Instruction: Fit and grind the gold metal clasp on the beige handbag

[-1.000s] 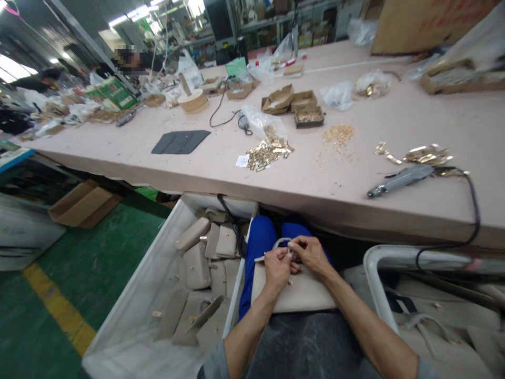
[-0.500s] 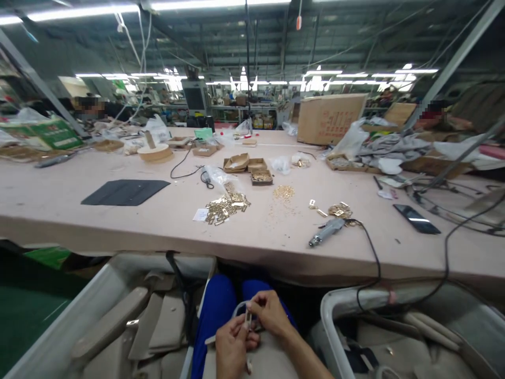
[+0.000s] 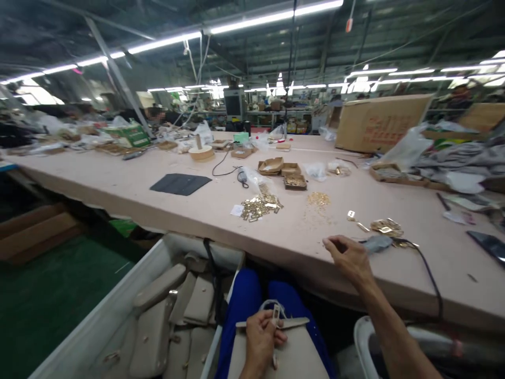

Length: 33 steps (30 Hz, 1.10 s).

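Observation:
On my lap lies a beige bag piece (image 3: 302,352) with a narrow strip across its top edge. My left hand (image 3: 260,339) is closed at that edge, its fingers pinching an upright rectangular metal bag fitting (image 3: 276,311) with a slot in it. My right hand (image 3: 349,258) is over the table's front edge, fingers bent and slightly apart, with nothing visible in them. Behind it in view is a grey electric screwdriver (image 3: 377,243), its front end hidden by the hand. Small gold pieces (image 3: 319,199) lie scattered farther in on the table.
Gold rectangular fittings (image 3: 260,206) lie heaped mid-table; another pile (image 3: 386,227) is beside the screwdriver. A white bin (image 3: 169,252) of beige bag pieces is at my left, another bin (image 3: 361,337) at my right. A black sheet (image 3: 180,183), small boxes (image 3: 295,182) and a phone (image 3: 489,245) rest on the table.
My right hand has left the fitting and moved up and right to the table edge. The left hand keeps its hold on the lap. The view has turned left.

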{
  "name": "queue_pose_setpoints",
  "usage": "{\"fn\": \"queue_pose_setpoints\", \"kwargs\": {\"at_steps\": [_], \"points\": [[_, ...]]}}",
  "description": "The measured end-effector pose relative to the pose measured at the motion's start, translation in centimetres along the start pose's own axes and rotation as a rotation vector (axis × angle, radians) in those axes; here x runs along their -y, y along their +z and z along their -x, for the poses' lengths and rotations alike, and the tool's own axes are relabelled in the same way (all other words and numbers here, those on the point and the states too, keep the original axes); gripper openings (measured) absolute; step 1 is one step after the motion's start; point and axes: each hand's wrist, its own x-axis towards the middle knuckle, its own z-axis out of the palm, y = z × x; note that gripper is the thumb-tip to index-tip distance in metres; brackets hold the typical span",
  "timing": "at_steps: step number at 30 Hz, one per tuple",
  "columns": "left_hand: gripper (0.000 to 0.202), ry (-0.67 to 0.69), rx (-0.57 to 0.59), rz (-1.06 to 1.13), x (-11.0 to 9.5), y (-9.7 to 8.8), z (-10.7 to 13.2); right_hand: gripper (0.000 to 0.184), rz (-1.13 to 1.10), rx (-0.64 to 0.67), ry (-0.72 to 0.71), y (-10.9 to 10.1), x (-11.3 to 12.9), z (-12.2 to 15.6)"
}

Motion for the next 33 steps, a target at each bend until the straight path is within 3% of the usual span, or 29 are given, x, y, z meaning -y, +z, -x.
{"fn": "queue_pose_setpoints", "kwargs": {"at_steps": [3, 6, 11, 15, 21, 26, 31, 33], "points": [[0.047, 0.002, -0.012, 0.011, 0.1, -0.1, 0.1, 0.031, -0.049, 0.142, -0.109, 4.1, 1.8, -1.4], [0.049, -0.006, -0.010, 0.047, 0.5, -0.2, 0.2, 0.026, -0.110, 0.240, -0.210, 10.1, 4.0, -2.6], [0.054, -0.040, -0.040, 0.068, 1.4, -0.1, 0.0, 0.024, -0.133, 0.249, -0.446, 19.5, 5.9, -5.3], [0.062, -0.068, -0.076, 0.091, 1.8, -0.2, 0.0, 0.029, 0.015, 0.240, -0.565, 23.6, 5.8, -6.8], [0.058, -0.059, -0.022, 0.150, 2.1, -0.7, -0.3, 0.025, 0.150, 0.332, -0.649, 24.9, 5.4, -7.6], [0.054, -0.055, -0.002, 0.190, 3.0, -0.5, -0.8, 0.022, 0.147, 0.328, -0.587, 24.5, 5.3, -7.4], [0.062, -0.043, -0.098, 0.171, 2.8, -0.6, -1.2, 0.025, 0.103, 0.317, -0.495, 24.8, 6.6, -7.1], [0.065, -0.080, -0.146, 0.121, 1.7, 0.0, -0.9, 0.025, 0.073, 0.334, -0.448, 23.5, 8.1, -6.9]]}}
